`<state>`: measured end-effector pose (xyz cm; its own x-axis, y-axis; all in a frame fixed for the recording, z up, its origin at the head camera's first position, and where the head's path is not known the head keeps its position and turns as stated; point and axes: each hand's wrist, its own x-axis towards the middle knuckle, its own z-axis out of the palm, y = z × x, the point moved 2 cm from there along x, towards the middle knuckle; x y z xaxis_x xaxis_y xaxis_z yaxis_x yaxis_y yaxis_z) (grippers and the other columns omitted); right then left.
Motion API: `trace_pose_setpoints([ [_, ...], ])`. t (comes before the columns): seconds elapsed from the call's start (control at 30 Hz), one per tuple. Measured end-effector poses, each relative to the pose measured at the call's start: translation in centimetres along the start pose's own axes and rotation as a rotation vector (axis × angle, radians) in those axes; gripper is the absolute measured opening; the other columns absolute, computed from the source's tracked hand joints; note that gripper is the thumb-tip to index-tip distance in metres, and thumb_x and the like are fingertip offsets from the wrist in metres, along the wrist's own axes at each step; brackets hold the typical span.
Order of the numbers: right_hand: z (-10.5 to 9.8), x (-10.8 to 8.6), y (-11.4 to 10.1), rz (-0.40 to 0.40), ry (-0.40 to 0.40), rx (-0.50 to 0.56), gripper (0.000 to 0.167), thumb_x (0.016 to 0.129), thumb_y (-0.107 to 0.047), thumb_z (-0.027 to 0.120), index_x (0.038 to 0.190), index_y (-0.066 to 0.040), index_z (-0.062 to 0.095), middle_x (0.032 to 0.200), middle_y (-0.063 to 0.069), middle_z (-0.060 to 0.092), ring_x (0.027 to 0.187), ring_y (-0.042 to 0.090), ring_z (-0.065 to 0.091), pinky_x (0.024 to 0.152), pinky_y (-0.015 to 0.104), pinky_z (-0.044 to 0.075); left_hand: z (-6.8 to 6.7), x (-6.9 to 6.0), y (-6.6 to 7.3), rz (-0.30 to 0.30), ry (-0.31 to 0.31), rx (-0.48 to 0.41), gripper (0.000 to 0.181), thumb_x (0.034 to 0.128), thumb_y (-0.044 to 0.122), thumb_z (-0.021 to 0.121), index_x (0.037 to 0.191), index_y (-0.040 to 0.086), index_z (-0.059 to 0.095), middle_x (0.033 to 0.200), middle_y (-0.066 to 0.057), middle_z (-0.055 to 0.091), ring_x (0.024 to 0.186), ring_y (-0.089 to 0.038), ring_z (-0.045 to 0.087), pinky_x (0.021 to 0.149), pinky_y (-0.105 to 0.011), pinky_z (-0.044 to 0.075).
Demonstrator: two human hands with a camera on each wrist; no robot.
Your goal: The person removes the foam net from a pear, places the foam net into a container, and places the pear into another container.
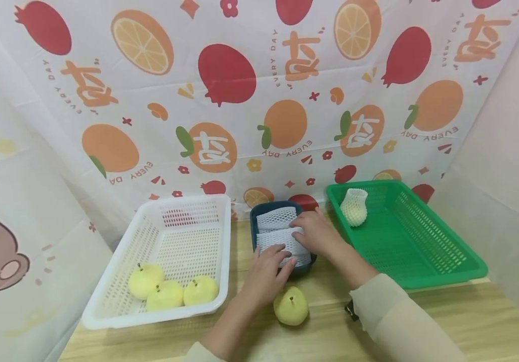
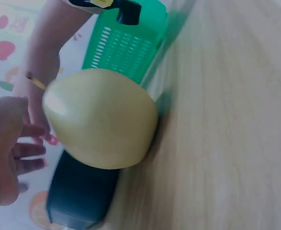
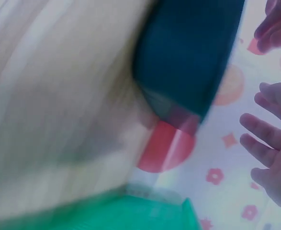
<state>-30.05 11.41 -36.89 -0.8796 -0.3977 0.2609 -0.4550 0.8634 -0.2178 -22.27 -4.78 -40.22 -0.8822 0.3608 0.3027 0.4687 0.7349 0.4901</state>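
Observation:
A small dark blue bin (image 1: 253,223) stands mid-table with white foam net sleeves (image 1: 276,219) lying flat inside. Over its near end, my left hand (image 1: 265,274) hovers at the sleeves with loosely spread fingers. My right hand (image 1: 317,232) reaches in from the right side, fingertips at the sleeves. Both wrist views show loosely extended fingers on the left hand (image 2: 6,148) and the right hand (image 3: 276,148); neither grips anything visible. Whether the fingertips touch the sleeves I cannot tell. A yellow-green pear (image 1: 291,306) sits on the table just in front of the bin, below my left hand.
At the left, a white basket (image 1: 225,251) holds three pale yellow pears (image 1: 164,295). To the right, a green basket (image 1: 449,279) contains a pear in a foam net sleeve (image 1: 354,208) at its far left corner. A fruit-printed cloth (image 1: 241,115) hangs behind the wooden table (image 1: 332,332).

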Motion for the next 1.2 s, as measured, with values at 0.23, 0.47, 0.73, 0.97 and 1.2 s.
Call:
trace_pose_setpoints([
  [0.23,-2.1,-2.4,-0.4,-0.049,0.016,0.149,0.024,0.091,-0.026,0.07,0.112,-0.013,0.074,0.113,0.005,0.071,0.114,0.026,0.061,0.104,0.048,0.045,-2.1,-2.3,0.8,0.07,-0.054,-0.195,0.043,0.1017,0.046,0.047,0.12,0.013,0.068,0.126,-0.001,0.066,0.121,-0.018,0.059,0.102,-0.042,0.048],
  [0.47,-2.2,-5.8,-1.3,-0.129,-0.211,0.458,0.017,0.09,-0.028,0.072,0.103,-0.017,0.075,0.091,-0.009,0.07,0.083,0.01,0.062,0.076,0.029,0.055,-2.4,-3.4,0.1,0.0,-0.151,-0.32,0.047,0.1022,0.051,0.042,0.124,0.018,0.067,0.124,0.005,0.066,0.117,-0.013,0.06,0.1,-0.039,0.049],
  [0.73,-0.4,-8.3,-3.5,-0.256,-0.457,0.675,0.018,0.08,-0.024,0.082,0.095,-0.016,0.075,0.081,-0.009,0.063,0.072,0.002,0.056,0.064,0.021,0.051,-1.6,-4.2,-0.6,-0.031,-0.193,-0.409,0.044,0.1055,0.046,0.036,0.119,0.02,0.069,0.122,0.002,0.068,0.117,-0.018,0.061,0.1,-0.042,0.048],
  [0.97,0.8,-8.3,-4.0,-0.25,-0.383,0.677,0.005,0.085,-0.022,0.077,0.084,-0.017,0.077,0.081,-0.013,0.066,0.075,0.001,0.058,0.068,0.022,0.053,-1.4,-4.8,-0.8,-0.042,-0.224,-0.439,0.046,0.1067,0.043,0.034,0.127,0.017,0.065,0.127,0.0,0.066,0.122,-0.02,0.059,0.102,-0.042,0.047],
  [1.2,0.2,-8.3,-4.2,-0.196,-0.256,0.726,0.005,0.087,-0.029,0.075,0.087,-0.025,0.078,0.082,-0.012,0.066,0.077,0.006,0.059,0.068,0.024,0.053,-0.9,-5.2,-1.1,-0.043,-0.257,-0.555,0.04,0.1071,0.04,0.034,0.139,0.025,0.054,0.137,0.007,0.059,0.128,-0.015,0.052,0.107,-0.04,0.044],
])
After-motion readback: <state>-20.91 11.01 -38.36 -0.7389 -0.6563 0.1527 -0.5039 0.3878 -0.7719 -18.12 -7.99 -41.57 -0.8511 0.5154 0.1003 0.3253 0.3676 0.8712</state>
